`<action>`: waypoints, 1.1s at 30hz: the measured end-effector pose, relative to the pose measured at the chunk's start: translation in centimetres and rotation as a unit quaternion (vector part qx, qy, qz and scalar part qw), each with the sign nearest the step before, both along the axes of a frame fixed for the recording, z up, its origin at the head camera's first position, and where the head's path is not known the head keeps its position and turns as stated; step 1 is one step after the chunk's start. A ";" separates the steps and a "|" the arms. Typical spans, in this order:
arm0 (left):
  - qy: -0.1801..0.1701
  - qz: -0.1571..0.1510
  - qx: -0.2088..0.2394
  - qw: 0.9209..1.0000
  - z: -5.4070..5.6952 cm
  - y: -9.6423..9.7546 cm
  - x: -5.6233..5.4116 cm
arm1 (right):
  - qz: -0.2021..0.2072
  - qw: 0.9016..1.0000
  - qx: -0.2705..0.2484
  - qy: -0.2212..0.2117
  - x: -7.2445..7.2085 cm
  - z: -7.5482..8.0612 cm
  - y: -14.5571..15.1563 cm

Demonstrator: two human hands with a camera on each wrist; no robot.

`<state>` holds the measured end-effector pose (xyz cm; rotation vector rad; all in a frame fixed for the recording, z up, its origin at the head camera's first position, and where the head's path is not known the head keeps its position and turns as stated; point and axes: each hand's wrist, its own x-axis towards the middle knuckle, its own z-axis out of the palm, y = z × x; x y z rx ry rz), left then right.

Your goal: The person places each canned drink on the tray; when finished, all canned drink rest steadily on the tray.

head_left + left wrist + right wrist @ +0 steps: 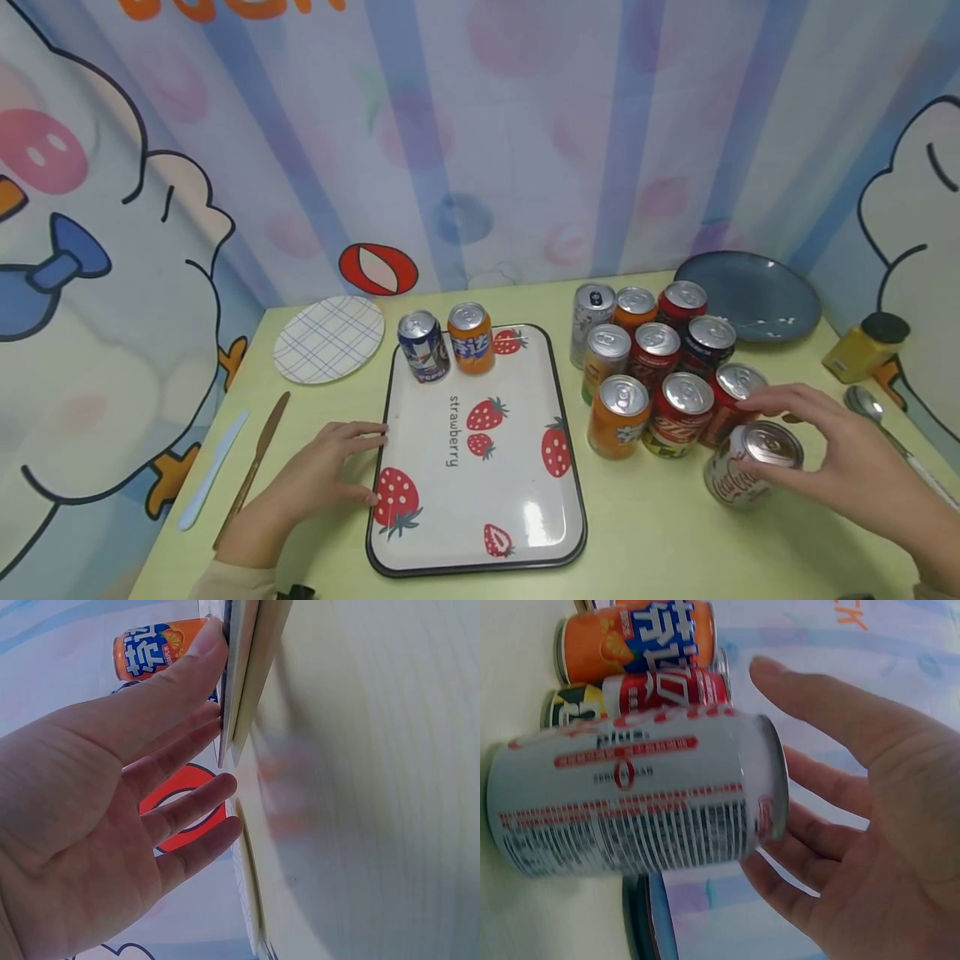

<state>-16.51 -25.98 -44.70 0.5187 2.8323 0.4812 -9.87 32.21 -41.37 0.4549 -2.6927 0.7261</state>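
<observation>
My left hand point(318, 475) is at the left edge of a white strawberry-print tray point(457, 517), its fingers loosely extended and fingertips right at the rim. On the tray's far left stand a dark blue Pepsi can point(423, 350) and an orange soda can point(472, 343). At the right, a white Coca-Cola can point(731, 479) stands on the table. My right hand point(832, 462) is spread about the top of that can. In the right wrist view the thumb point(810, 694) stands apart from the can, while the other fingers are partly hidden behind its top.
Several soda cans point(656, 354) stand grouped right of the tray. Behind them is a blue plate point(750, 292); a yellow jar point(866, 348) and a spoon point(862, 404) lie farther right. At left are a checked plate point(330, 337), a golden knife point(262, 450) and a pale blue knife point(213, 471).
</observation>
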 end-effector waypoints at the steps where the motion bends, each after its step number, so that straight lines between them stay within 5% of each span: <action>1: -0.001 0.000 0.000 1.000 0.0 0.0 0.0 | 0.002 1.000 0.005 -0.007 0.0 -0.1 0.4; 12: -0.005 0.003 -0.004 1.000 -0.2 0.0 0.0 | 0.012 0.997 -0.012 -0.074 0.0 -0.9 2.5; 18: -0.009 0.006 -0.005 1.000 -0.1 0.0 -0.1 | 0.014 0.999 -0.006 -0.042 0.0 -0.9 2.2; 25: -0.008 0.004 -0.002 1.000 -0.2 0.0 -0.2 | 0.046 0.999 -0.018 -0.013 0.6 -0.2 0.4; 33: -0.006 0.006 -0.003 1.000 -0.1 -0.1 0.0 | 0.120 0.990 -0.065 -0.037 0.4 2.2 -4.2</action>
